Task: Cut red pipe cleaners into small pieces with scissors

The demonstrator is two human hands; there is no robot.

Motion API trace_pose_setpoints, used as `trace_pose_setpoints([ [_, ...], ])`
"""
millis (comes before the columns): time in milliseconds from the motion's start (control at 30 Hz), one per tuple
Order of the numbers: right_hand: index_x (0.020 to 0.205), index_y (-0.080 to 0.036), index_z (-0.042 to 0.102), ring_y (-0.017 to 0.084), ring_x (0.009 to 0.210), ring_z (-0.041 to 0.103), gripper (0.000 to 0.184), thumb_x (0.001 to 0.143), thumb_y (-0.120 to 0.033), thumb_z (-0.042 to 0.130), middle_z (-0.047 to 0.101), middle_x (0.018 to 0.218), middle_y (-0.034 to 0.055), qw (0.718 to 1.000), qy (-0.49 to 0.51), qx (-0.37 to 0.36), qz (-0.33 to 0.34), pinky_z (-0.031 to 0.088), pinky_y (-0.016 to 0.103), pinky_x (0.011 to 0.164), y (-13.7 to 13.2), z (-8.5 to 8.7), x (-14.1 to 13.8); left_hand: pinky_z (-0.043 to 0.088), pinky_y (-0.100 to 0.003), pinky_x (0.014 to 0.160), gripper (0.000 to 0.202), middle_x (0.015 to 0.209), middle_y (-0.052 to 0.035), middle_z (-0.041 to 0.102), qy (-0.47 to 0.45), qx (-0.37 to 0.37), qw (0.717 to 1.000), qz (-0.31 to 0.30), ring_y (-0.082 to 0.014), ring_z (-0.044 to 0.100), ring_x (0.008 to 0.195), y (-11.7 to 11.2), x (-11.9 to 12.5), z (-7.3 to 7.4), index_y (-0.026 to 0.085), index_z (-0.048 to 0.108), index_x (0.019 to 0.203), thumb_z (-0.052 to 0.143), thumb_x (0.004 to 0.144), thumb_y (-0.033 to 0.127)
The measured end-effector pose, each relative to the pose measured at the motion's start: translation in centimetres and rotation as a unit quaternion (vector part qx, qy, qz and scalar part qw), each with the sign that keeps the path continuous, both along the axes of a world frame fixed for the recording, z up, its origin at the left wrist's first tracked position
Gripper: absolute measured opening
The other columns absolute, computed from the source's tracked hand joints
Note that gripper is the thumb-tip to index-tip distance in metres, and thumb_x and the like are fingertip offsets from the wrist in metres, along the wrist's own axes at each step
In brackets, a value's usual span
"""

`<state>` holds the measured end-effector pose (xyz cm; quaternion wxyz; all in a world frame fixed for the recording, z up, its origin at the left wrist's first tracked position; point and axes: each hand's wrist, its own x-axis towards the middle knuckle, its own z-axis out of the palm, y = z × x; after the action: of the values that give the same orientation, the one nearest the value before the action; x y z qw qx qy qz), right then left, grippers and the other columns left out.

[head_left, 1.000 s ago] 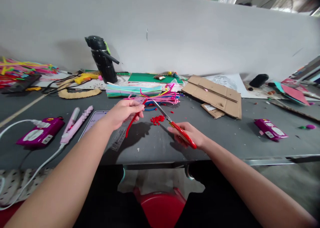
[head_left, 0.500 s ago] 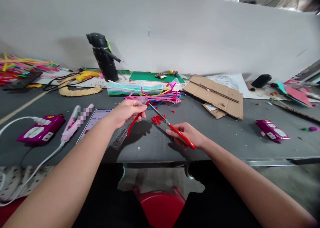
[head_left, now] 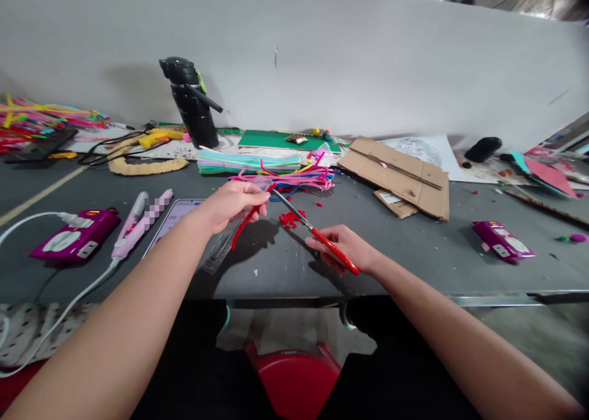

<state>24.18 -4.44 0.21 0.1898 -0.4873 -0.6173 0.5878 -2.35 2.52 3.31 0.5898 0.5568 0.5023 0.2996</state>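
Between the thumb and fingers of my left hand point(head_left: 237, 205) is a red pipe cleaner point(head_left: 240, 228), its long end hanging down toward me. A clear ruler point(head_left: 216, 255) lies under that hand, partly hidden by it; whether the hand grips the ruler too I cannot tell. My right hand point(head_left: 341, 248) is closed round the red handles of a pair of scissors point(head_left: 332, 248). The blades point up and left, their tips at the pipe cleaner's upper end by my left fingertips. Below the blades lies a small heap of short red cut pieces point(head_left: 289, 219) on the grey table point(head_left: 276, 276).
Behind my hands lie bundles of pastel pipe cleaners point(head_left: 248, 162) and pink pipe cleaners point(head_left: 308, 177). Flattened cardboard point(head_left: 400, 174) is at right. A phone point(head_left: 172, 214), a pink styling iron point(head_left: 138, 223) and a purple power box point(head_left: 76, 236) are at left. A black flask point(head_left: 193, 104) stands behind.
The pipe cleaner's hanging end has swung slightly to the left. Both hands and the scissors stay almost where they were, and the view has shifted a little.
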Motion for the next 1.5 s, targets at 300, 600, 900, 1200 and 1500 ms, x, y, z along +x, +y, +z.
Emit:
trace_pose_setpoints([
  [300, 0.063, -0.019, 0.046, 0.009, 0.033, 0.046, 0.050, 0.075, -0.064, 0.065, 0.051, 0.046, -0.0042, 1.000, 0.002, -0.001, -0.002, 0.034, 0.019, 0.031, -0.06, 0.31, -0.24, 0.043, -0.021, 0.049, 0.027, 0.065, -0.0041, 0.066, 0.002, -0.003, 1.000, 0.000, -0.0090, 0.054, 0.051, -0.15, 0.03, 0.20, 0.014, 0.061, 0.072, 0.075, 0.074, 0.037],
  [600, 0.064, -0.019, 0.048, 0.009, 0.035, 0.048, 0.049, 0.075, -0.063, 0.066, 0.053, 0.049, -0.0031, 1.000, -0.004, -0.001, -0.003, 0.036, 0.020, 0.032, -0.02, 0.09, -0.04, 0.043, -0.021, 0.049, 0.025, 0.067, -0.0042, 0.066, 0.013, -0.002, 1.000, -0.021, -0.0086, 0.054, 0.051, -0.05, 0.08, 0.00, 0.014, 0.061, 0.072, 0.073, 0.077, 0.036],
  [900, 0.064, -0.020, 0.047, 0.009, 0.034, 0.047, 0.048, 0.075, -0.062, 0.067, 0.052, 0.048, -0.0039, 1.000, -0.022, 0.002, -0.008, 0.035, 0.020, 0.031, -0.05, 0.20, -0.17, 0.043, -0.022, 0.049, 0.025, 0.066, -0.0044, 0.066, 0.012, -0.002, 1.000, -0.022, -0.0092, 0.054, 0.050, -0.04, 0.04, 0.00, 0.014, 0.062, 0.072, 0.072, 0.077, 0.036],
  [1200, 0.062, -0.020, 0.047, 0.010, 0.033, 0.046, 0.046, 0.075, -0.060, 0.068, 0.051, 0.047, -0.0042, 1.000, -0.016, 0.000, -0.004, 0.038, 0.021, 0.030, 0.06, 0.24, -0.39, 0.044, -0.021, 0.049, 0.025, 0.067, -0.0047, 0.067, 0.025, -0.010, 1.000, -0.012, -0.0089, 0.055, 0.051, 0.09, 0.00, -0.21, 0.015, 0.061, 0.073, 0.073, 0.075, 0.037],
  [1500, 0.059, -0.019, 0.047, 0.008, 0.030, 0.043, 0.049, 0.075, -0.059, 0.069, 0.051, 0.045, -0.0039, 1.000, -0.017, -0.008, 0.003, 0.036, 0.019, 0.029, 0.52, 0.26, -0.39, 0.040, -0.019, 0.045, 0.027, 0.068, -0.0047, 0.067, 0.042, -0.013, 0.999, -0.003, -0.0090, 0.055, 0.050, 0.02, 0.05, -0.15, 0.014, 0.061, 0.073, 0.074, 0.075, 0.038],
])
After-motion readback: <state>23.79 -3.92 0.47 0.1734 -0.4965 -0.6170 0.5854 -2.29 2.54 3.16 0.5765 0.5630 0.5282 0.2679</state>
